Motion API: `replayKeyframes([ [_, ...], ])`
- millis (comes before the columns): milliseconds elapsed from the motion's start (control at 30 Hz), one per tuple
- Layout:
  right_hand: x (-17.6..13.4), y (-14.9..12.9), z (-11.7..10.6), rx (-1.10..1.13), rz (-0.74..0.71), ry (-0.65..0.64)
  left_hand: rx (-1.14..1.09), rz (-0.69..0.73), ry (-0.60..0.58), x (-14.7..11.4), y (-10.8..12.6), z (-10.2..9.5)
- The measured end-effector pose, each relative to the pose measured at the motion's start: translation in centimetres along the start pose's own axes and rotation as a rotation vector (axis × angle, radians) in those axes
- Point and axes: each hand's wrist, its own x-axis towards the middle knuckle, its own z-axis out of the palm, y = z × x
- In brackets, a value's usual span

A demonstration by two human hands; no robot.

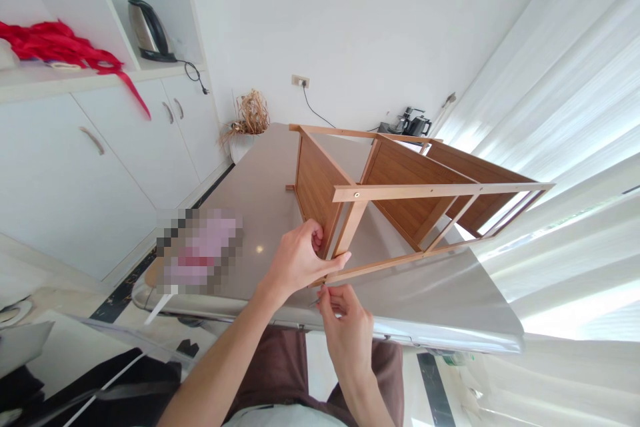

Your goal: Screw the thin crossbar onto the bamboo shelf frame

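Note:
A brown wooden shelf rack (400, 192) lies on its side on the grey table, its shelf boards standing upright between the rails. My left hand (300, 253) is closed around the lower corner of the nearest board, thumb stretched along the end crosspiece. Just below that corner, my right hand (345, 320) pinches a small thin metal piece (315, 303) between thumb and fingertips, close to the end of the lower rail. Most of this piece is hidden by the fingers, so its exact kind cannot be made out. A round screw head (357, 195) shows at the end of the upper rail.
The grey table (240, 180) has a metal-trimmed front edge close to my body. A blurred-out pinkish item (203, 247) lies at its left. Beyond stand a potted dried plant (245, 137) and a coffee maker (415, 123). White cabinets (75, 167) line the left, curtains (565, 100) the right.

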Motion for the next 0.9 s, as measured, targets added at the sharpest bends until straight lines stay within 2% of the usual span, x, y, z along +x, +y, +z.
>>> replayKeyframes([
  [167,0.2,0.1,0.4,0.248,0.168,-0.028,-0.008,-0.011,0.013,-0.2,-0.1,0.2],
  [567,-0.5,1.2,2.9,0.883,0.466,0.028,0.003,0.014,0.044,-0.8,-0.9,1.0],
  [633,-0.7,1.3,3.4,0.865,0.441,0.041,0.017,0.030,0.049,-1.0,-1.3,1.1],
  [767,-1.5,2.2,4.1,0.666,0.295,0.067,0.081,0.049,0.048,-1.4,-2.5,0.9],
  [900,-2.0,3.7,4.1,0.606,0.265,-0.010,0.161,0.048,0.048,-1.4,-4.2,0.4],
])
